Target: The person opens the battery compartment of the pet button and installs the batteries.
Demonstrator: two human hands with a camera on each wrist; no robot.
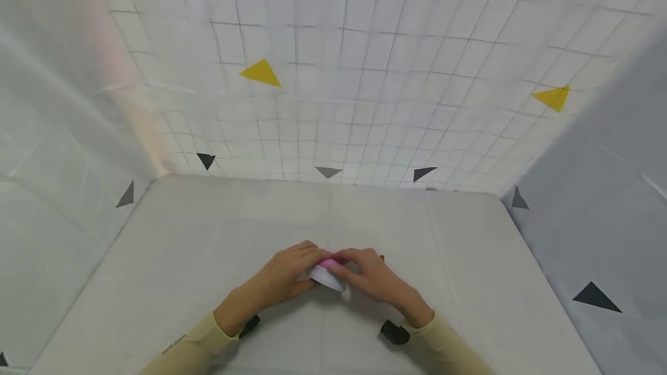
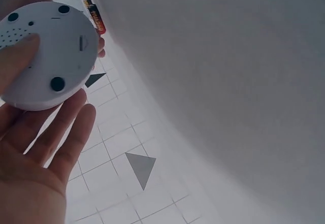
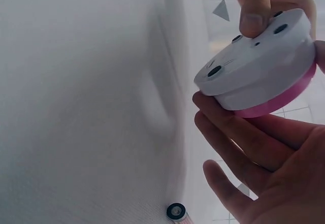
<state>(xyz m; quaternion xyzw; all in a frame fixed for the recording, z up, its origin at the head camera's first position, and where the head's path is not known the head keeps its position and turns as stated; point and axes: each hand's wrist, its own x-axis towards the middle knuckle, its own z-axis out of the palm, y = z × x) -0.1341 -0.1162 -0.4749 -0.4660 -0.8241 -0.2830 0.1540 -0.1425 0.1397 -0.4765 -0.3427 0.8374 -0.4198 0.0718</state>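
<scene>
Between both hands, over the middle of the table, is a round white device [image 1: 327, 278] with a pink face, held tilted. My left hand [image 1: 285, 274] grips it at one side, the thumb pressing the white base and the fingers behind. In the left wrist view this base [image 2: 48, 56] shows dark rubber feet, a patch of small holes and a slot near the rim. My right hand [image 1: 371, 278] holds the other side by thumb and fingers along the pink edge [image 3: 279, 99]. Much of the pink face is hidden by the hands.
Black-and-red batteries [image 2: 95, 16] lie on the white table [image 1: 208, 236] beyond the device; a battery end [image 3: 176, 212] also shows in the right wrist view. White sheet walls [image 1: 333, 91] with grid lines and triangle marks enclose the back and sides.
</scene>
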